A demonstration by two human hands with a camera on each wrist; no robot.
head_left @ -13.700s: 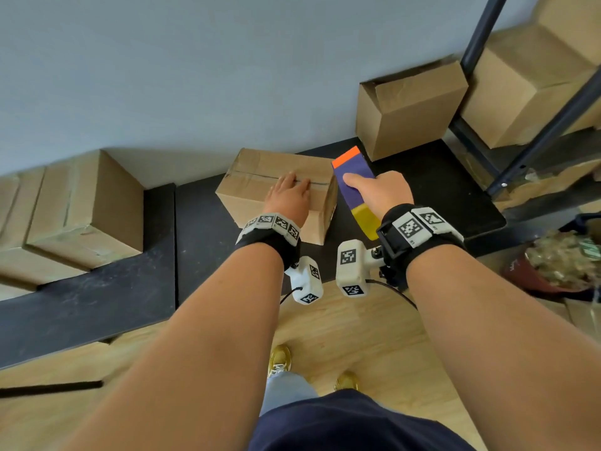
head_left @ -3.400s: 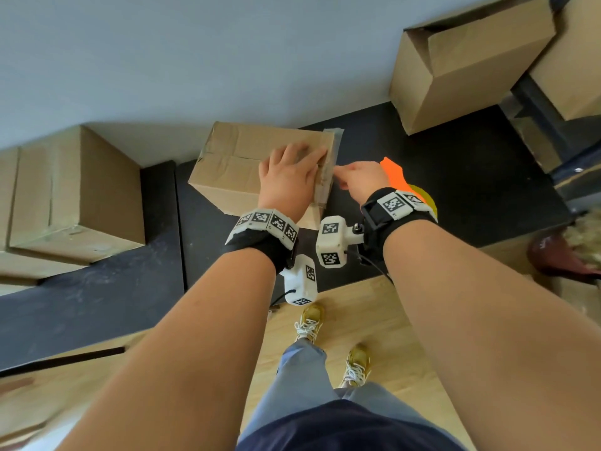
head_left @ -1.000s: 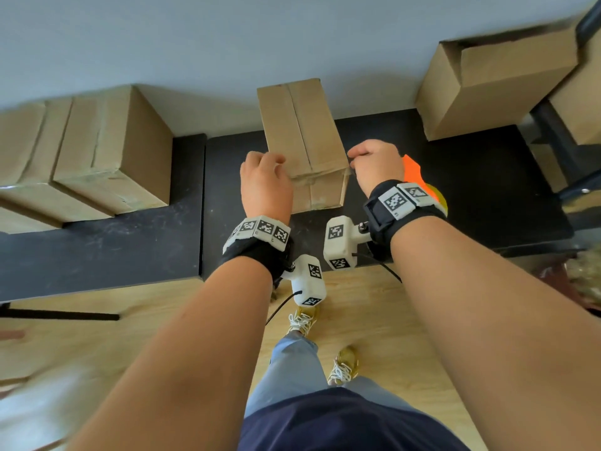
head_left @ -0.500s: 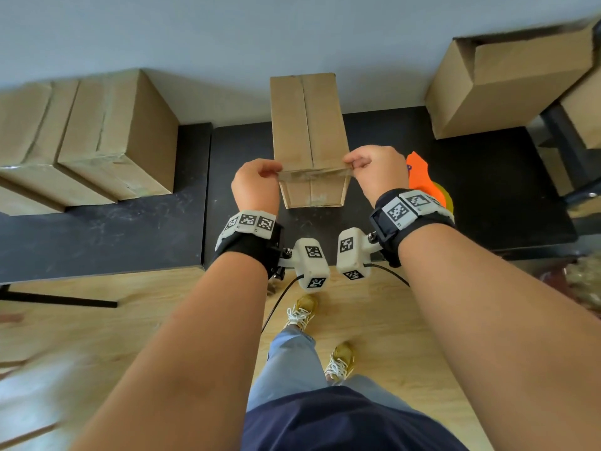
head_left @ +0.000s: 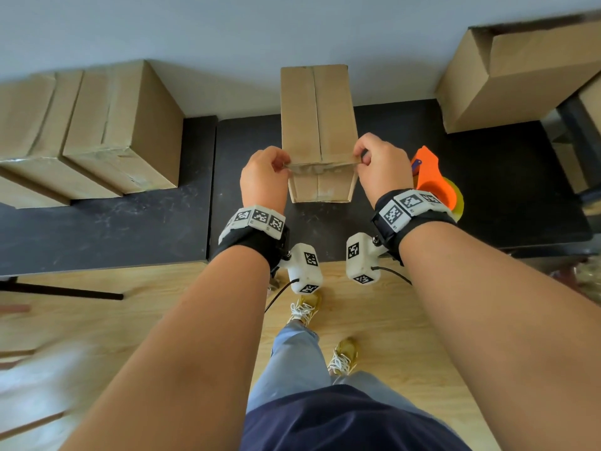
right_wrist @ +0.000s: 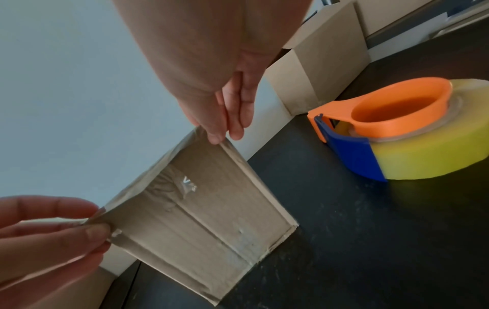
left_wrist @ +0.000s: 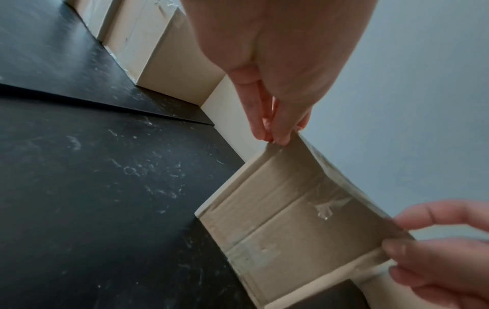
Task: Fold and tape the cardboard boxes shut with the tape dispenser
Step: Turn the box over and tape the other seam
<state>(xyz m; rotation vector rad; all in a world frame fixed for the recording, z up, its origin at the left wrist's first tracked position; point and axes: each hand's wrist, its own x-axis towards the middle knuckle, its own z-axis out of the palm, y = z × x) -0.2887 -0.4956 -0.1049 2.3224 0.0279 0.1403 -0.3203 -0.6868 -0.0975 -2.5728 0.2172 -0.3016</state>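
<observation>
You have the cardboard box (head_left: 317,125) stood on the black table (head_left: 130,229) at about twelve o'clock from you, its long taped face turned up and its near end facing you, which puts the work at fingertip reach. Your left hand (head_left: 265,177) pinches one end of a clear tape strip (head_left: 322,166) at the box's nine o'clock corner, and your right hand (head_left: 383,167) pinches the other end at the three o'clock corner, so both hands are closed on the tape and neither grips the box itself. Holding it stretched between two pinches looks meant to keep the strip flat and square to the near top edge; the wrist views show it partly stuck along that edge with a wrinkled patch near the middle seam. The tape dispenser (head_left: 435,183) lies on the table just beside your right wrist, at roughly three o'clock of the box, set down to free that hand yet close enough to grab again. Closed boxes (head_left: 107,131) sit well apart at nine to ten o'clock, and an open box (head_left: 520,70) waits at two o'clock, probably next in line. My guess is that the strip wants pressing down over the end face.
</observation>
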